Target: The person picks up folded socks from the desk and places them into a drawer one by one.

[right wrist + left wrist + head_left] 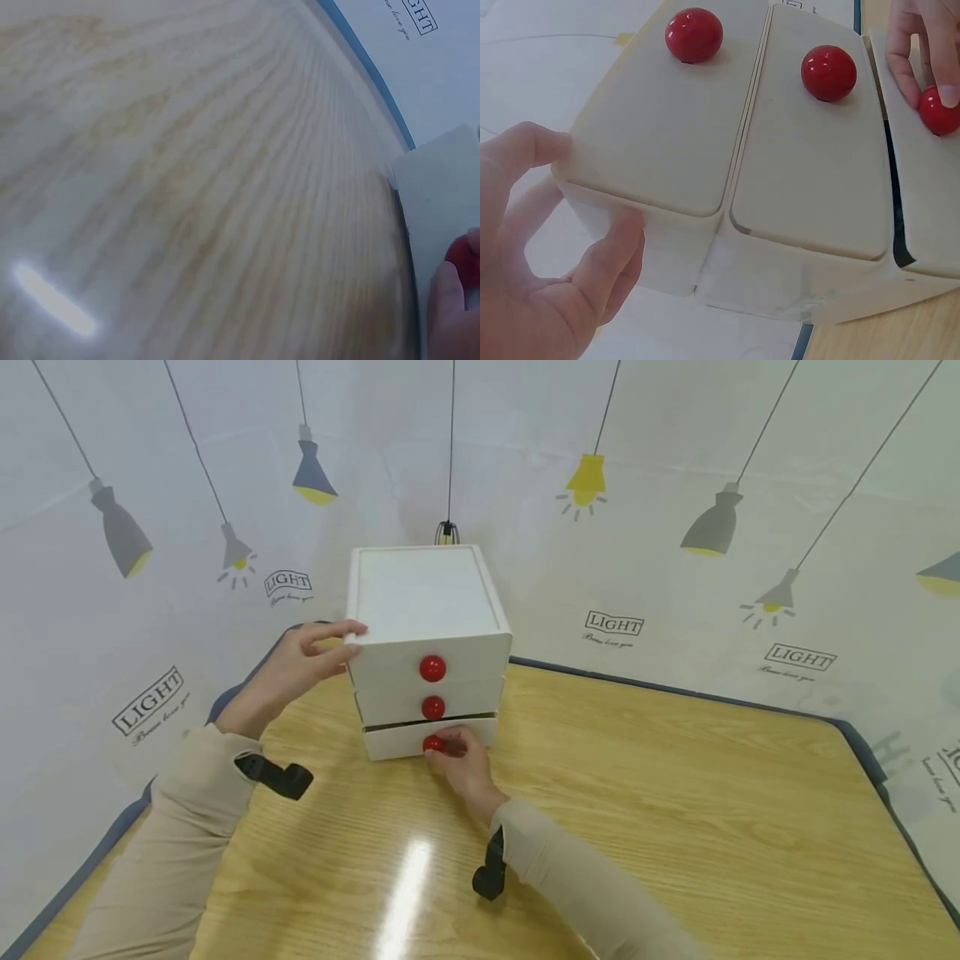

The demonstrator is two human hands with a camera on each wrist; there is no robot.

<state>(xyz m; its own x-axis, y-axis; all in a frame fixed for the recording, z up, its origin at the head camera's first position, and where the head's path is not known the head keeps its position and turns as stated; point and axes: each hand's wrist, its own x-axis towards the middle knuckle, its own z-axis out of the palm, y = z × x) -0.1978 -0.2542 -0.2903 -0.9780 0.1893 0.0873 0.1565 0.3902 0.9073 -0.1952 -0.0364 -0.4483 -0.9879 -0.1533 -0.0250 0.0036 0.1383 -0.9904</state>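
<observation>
A white three-drawer cabinet [420,593] stands on the table, with a round red knob on each drawer. My right hand [466,766] pinches the bottom drawer's red knob [432,744] between thumb and fingers. A dark gap shows above the bottom drawer [393,742], which juts slightly forward. At the cabinet's upper left front corner, my left hand [303,658] touches the edge with its fingertips spread. The left wrist view shows these fingertips against the corner, beside the top drawer [660,135]. Only part of the right hand [454,322] appears in the right wrist view.
The wooden table [675,793] extends right of and in front of the cabinet. Behind it hangs a pale sheet [525,502] printed with lamps, and dark blue edging [637,681] runs along the table's back. A black strap device [276,777] sits at the left wrist.
</observation>
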